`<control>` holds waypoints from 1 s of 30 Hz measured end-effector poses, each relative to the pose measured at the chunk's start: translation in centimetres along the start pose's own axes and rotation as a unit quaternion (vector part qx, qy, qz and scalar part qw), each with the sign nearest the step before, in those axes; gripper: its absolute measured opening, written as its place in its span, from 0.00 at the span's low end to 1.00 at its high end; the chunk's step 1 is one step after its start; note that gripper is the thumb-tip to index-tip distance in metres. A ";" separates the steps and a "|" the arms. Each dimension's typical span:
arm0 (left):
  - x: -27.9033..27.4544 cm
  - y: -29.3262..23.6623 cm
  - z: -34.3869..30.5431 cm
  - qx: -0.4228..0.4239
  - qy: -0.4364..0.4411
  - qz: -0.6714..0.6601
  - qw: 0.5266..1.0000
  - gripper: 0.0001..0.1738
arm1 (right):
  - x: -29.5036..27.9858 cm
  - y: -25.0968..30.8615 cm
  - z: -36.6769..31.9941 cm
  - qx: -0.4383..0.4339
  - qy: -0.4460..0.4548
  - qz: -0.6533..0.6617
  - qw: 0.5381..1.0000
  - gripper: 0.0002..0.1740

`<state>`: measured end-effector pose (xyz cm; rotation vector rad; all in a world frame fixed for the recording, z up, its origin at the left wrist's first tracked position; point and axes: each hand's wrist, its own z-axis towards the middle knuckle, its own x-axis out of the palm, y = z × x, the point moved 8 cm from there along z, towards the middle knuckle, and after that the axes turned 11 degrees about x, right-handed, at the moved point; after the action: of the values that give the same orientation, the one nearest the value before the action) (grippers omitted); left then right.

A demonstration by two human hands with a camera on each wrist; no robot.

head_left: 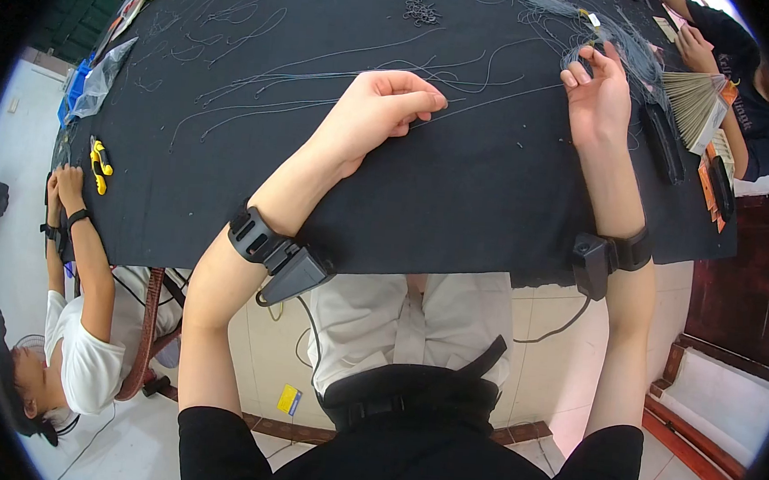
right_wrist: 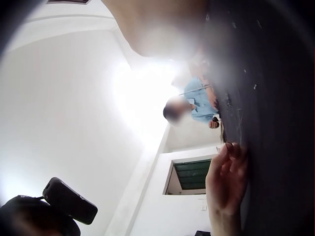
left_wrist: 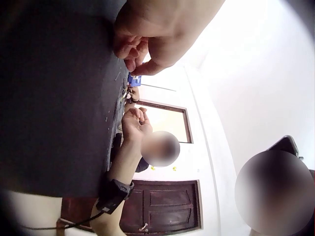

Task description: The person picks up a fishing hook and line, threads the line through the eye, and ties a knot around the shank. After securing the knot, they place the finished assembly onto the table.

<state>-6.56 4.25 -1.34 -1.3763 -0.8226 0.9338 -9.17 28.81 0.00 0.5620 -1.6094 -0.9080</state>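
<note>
My left hand (head_left: 380, 110) is over the black-covered table with thumb and fingertips pinched together on a thin grey cord (head_left: 501, 99). That cord runs nearly straight across to my right hand (head_left: 601, 103), whose palm is turned up and whose curled fingers hold its other end. In the left wrist view the left fingertips (left_wrist: 133, 65) meet close above the cloth. Several loose grey cords (head_left: 275, 81) lie under and left of the left hand. Beyond the right hand lies a thick bundle of similar cords (head_left: 553, 4), with a small white tag.
Dark small rings or links (head_left: 421, 12) lie in a heap at the far side. Yellow-handled pliers (head_left: 99, 166) are at the left edge, near another person's hands (head_left: 67, 187). To the right are a fanned stack of cards (head_left: 693, 105), a black strip-like object (head_left: 661, 143) and another seated person.
</note>
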 end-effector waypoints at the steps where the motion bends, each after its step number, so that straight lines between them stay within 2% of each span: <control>1: 0.0 0.0 0.0 0.001 0.001 0.002 1.000 0.07 | -0.1 0.1 0.1 -0.001 -0.002 0.001 1.000 0.19; 7: 0.1 0.1 0.0 -0.002 0.009 0.013 1.000 0.07 | -0.1 0.9 0.0 -0.017 -0.012 0.002 1.000 0.16; 11: 0.2 0.0 0.0 0.001 0.016 0.035 0.999 0.07 | 2.1 -0.3 -0.2 0.071 0.114 -0.051 0.990 0.15; 14: 0.4 0.1 -0.1 -0.001 0.036 0.031 0.999 0.07 | 4.8 -2.3 -2.1 0.141 0.207 -0.187 0.950 0.14; 18: 0.5 0.0 -0.2 -0.005 0.038 0.045 0.998 0.07 | 7.2 -4.5 -5.0 0.162 0.270 -0.458 0.831 0.14; 19: 0.4 0.0 -0.2 -0.005 0.036 0.049 0.998 0.07 | 8.2 -4.7 -6.0 0.123 0.302 -0.502 0.801 0.16; 20: 0.4 0.0 -0.2 -0.007 0.037 0.053 0.998 0.07 | 8.5 -5.6 -6.4 0.112 0.342 -0.508 0.782 0.12; 22: 0.5 0.0 -0.2 -0.012 0.040 0.062 0.997 0.07 | 8.5 -6.5 -6.6 0.074 0.367 -0.485 0.790 0.12; 25: 0.5 -0.1 -0.2 -0.006 0.042 0.070 0.997 0.07 | 8.2 -6.8 -6.3 0.090 0.363 -0.515 0.771 0.16; 30: 0.5 -0.1 -0.2 -0.008 0.043 0.079 0.996 0.07 | 8.2 -6.7 -6.4 0.103 0.356 -0.519 0.770 0.14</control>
<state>-6.13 4.61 -1.32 -1.5005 -0.6652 0.9839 -5.70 16.92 -0.16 1.8135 -0.5935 -1.0779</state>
